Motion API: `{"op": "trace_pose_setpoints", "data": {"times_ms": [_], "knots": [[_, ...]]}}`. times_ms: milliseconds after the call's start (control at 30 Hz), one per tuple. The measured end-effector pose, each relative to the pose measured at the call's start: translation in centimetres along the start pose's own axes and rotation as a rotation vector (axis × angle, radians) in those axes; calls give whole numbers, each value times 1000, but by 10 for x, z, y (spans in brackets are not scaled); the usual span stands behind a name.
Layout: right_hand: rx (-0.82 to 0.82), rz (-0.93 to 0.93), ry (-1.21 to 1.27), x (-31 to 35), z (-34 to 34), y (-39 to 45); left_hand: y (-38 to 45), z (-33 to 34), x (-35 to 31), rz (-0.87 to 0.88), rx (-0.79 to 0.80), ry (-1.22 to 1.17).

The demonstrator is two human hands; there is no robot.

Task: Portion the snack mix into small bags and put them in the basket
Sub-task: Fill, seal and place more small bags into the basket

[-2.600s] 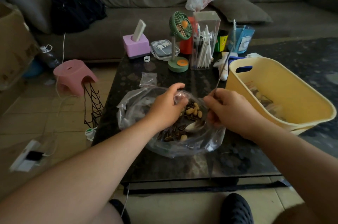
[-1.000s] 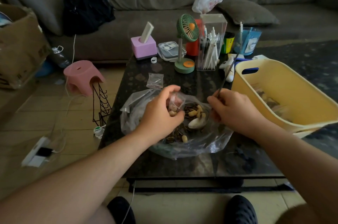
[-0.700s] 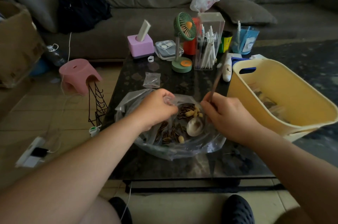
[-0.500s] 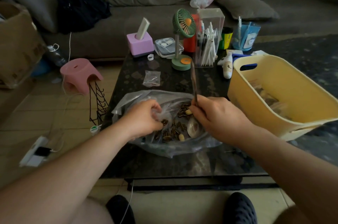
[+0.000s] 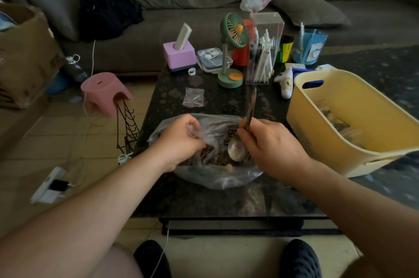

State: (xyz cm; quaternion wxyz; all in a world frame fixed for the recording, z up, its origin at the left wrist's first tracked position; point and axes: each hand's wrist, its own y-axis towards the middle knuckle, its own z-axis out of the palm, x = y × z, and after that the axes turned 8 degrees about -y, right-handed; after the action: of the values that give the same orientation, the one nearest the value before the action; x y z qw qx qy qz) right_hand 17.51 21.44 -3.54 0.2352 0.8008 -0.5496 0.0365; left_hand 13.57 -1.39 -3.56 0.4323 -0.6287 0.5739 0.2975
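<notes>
A large clear plastic bag [image 5: 217,175] of snack mix [image 5: 210,154], seeds and nuts, lies open on the dark table's near half. My left hand [image 5: 179,141] is inside its mouth, fingers curled round a small clear bag [image 5: 192,129]. My right hand [image 5: 269,144] grips a metal spoon [image 5: 237,149] by the handle, bowl down in the mix, handle pointing up and away. A yellow basket [image 5: 317,132] stands at the table's right with several filled small bags [image 5: 340,124] inside. An empty small bag [image 5: 193,97] lies flat behind the big bag.
At the table's back stand a purple block holder [image 5: 179,55], a green desk fan [image 5: 233,51], a clear pen box [image 5: 264,51], a lidded container [image 5: 212,59] and a blue box [image 5: 309,47]. A pink stool [image 5: 104,94] and wire rack [image 5: 128,128] sit on the floor left.
My left hand dropped with the small bag lower and leftward into the big bag. My right hand swung the spoon handle from leaning right to nearly upright, bowl down in the mix.
</notes>
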Motion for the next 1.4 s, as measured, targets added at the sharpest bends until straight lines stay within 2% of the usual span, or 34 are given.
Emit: {"op": "trace_pose_setpoints", "data": {"times_ms": [100,167,300,367,433,533,600,700,867,967,1067,1133,1300,1400], "knots": [[53,89,42,0,-1,0,4,1,-8,-9,-79,-208],[92,152,111,1,-2,-1,3,3,-14,-4,-75,-349],[90,286,239,-2,0,-2,-3,13,-26,37,73,-688],[90,386,309,-6,2,0,-7,17,-26,56,172,-750],[99,471,372,-11,2,2,-6,18,-22,68,180,-634],[97,508,394,-15,1,1,-2,9,-16,111,-44,-164],[92,505,392,-15,1,0,-1,2,-12,115,-131,-30],[93,496,381,-12,0,0,-2,0,-7,132,-127,-30],[125,491,390,-7,-6,2,-7,8,-10,153,26,-146],[82,479,332,-9,-18,4,-3,-2,-10,188,-55,-4],[39,443,265,-14,-29,5,1,-12,-7,243,-94,-7],[36,439,268,-16,-33,6,1,-11,-9,246,-57,-83],[39,442,266,-17,-37,9,-7,-2,-18,194,180,-378],[31,446,262,-19,-36,10,-11,3,-24,164,244,-479]]}}
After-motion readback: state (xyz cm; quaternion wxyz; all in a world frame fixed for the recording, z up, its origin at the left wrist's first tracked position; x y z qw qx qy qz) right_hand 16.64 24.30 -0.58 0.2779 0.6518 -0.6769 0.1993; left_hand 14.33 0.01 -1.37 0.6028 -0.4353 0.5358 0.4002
